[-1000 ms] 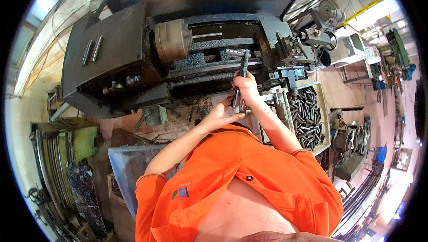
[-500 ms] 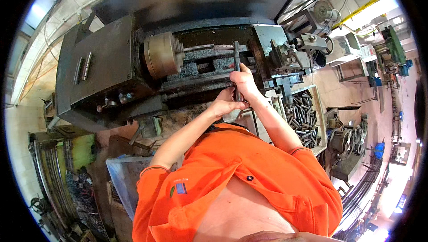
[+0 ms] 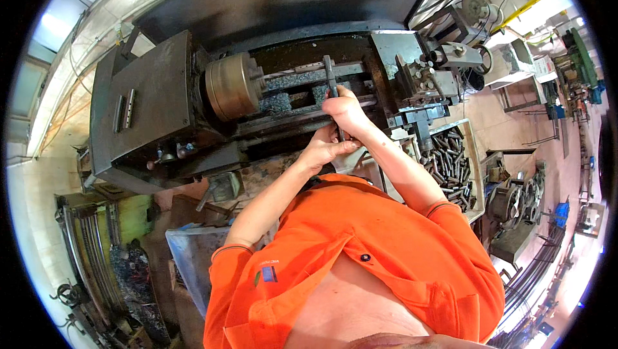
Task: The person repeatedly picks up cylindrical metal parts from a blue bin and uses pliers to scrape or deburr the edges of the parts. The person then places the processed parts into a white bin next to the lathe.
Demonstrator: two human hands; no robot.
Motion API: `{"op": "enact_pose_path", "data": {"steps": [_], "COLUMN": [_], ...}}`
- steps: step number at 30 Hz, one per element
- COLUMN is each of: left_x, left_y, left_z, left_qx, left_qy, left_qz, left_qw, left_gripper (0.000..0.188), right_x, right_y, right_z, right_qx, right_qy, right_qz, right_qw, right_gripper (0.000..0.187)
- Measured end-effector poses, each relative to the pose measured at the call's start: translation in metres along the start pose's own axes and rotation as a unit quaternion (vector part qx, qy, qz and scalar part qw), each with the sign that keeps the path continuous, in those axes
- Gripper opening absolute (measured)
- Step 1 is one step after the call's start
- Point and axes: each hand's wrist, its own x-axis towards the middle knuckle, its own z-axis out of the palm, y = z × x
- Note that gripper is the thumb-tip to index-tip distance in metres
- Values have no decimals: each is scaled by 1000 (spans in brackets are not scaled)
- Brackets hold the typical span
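Note:
Both my hands are closed round a long, narrow dark metal bar, held over the front of the lathe. My right hand grips it around the middle. Below that, close to my body, my left hand wraps the lower end, and the fingers hide part of it. The far end of the bar sticks out past my right hand, over the lathe bed. To its left stands the round brass-coloured chuck. A thin metal rod lies in line with the chuck, behind the bar's far end.
Grey metal chips lie on the lathe bed. The tool post and tailstock are on the right. A tray full of short dark metal pieces stands beside my right forearm. Two metal rods rest on the headstock.
The bar's far end has swung slightly left, so the bar leans more. Both hands keep their hold. The whole view has shifted a little.

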Motion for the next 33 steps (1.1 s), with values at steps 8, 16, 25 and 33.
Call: {"op": "enact_pose_path", "data": {"steps": [8, 16, 25, 33], "left_x": [-24, -9, -11, -13], "left_y": [-2, -1, -12, -18], "left_z": [-16, -19, -33, -49], "left_qx": [-49, -45, -26, 24], "left_qy": [67, 12, 14, 23], "left_qz": [31, -19, -24, 20], "left_qw": [996, 999, 999, 999], "left_gripper": [57, 57, 53, 26], "right_x": [4, -5, -1, 2], "right_y": [-3, -6, -6, -6], "right_z": [36, 23, 33, 47], "right_qx": [-101, -29, -81, -118], "right_qy": [-23, 14, 8, 12], "right_qz": [0, 3, 5, 5], "right_qw": [995, 999, 997, 993], "right_gripper": [29, 19, 21, 22]}}
